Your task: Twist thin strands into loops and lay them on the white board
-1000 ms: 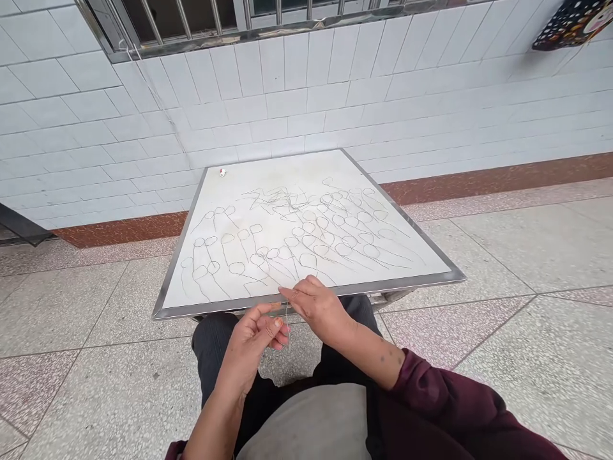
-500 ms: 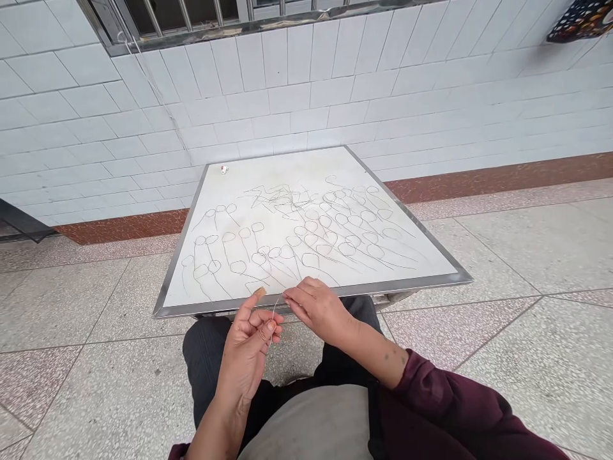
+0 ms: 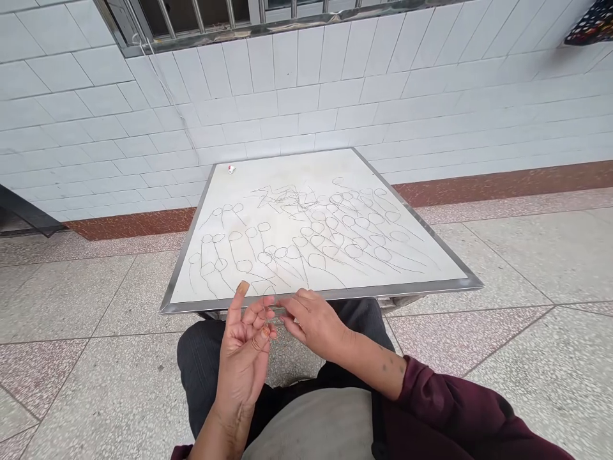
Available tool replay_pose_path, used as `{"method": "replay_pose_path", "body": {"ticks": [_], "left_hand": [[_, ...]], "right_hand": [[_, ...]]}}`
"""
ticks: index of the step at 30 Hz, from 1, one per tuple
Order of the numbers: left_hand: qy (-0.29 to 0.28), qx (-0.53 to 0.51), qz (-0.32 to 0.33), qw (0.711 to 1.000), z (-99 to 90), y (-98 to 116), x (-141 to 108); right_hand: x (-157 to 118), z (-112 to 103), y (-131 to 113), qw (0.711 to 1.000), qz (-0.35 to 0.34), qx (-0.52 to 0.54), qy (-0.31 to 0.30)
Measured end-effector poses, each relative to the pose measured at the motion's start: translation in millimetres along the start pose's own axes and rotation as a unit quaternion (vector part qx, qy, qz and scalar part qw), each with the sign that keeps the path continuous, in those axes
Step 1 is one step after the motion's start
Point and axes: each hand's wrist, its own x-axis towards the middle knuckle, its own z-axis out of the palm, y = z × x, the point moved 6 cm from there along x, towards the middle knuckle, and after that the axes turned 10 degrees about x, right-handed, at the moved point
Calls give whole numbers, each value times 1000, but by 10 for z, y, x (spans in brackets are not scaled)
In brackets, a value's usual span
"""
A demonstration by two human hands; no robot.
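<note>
A thin wire (image 3: 265,309) stands up from the fingers of my left hand (image 3: 244,354), just in front of the table's near edge. My left thumb and curled fingers pinch it, while the index finger sticks up apart. My right hand (image 3: 313,322) comes in from the right, its fingertips closed at the upper part of the wire; the exact contact is too fine to see. A faint curve of wire shows above the fingertips. Several bent wires with round loops (image 3: 317,260) lie spread over the white tabletop (image 3: 297,163) beyond my hands.
A tangle of zigzag wires (image 3: 287,198) lies mid-table. A small white and red object (image 3: 231,169) sits near the far left corner. The table has a metal rim (image 3: 431,285). Behind it rises a white tiled wall (image 3: 297,102) with a barred window. My knees are under the near edge.
The view has shifted slightly, so the table appears further right. My right fingers have come in closer to my left fingers, and the upper wire now curves near their tips.
</note>
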Motion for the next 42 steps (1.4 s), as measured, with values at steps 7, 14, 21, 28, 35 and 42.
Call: {"method": "replay_pose_path", "body": {"ticks": [7, 14, 21, 28, 35, 42], "left_hand": [[-39, 26, -11, 999, 36, 50, -61], [-85, 7, -19, 996, 73, 146, -104], [12, 69, -27, 997, -61, 76, -28], [37, 140, 3, 989, -106, 104, -45], [21, 135, 25, 990, -95, 144, -57], [36, 149, 110, 982, -82, 131, 1]], "right_hand": [[-11, 39, -67, 999, -14, -3, 29], [-30, 42, -65, 999, -26, -20, 33], [-20, 47, -99, 1000, -29, -1, -10], [-17, 52, -103, 998, -26, 58, 6], [-45, 71, -115, 998, -41, 33, 27], [-68, 194, -200, 997, -76, 16, 18]]}}
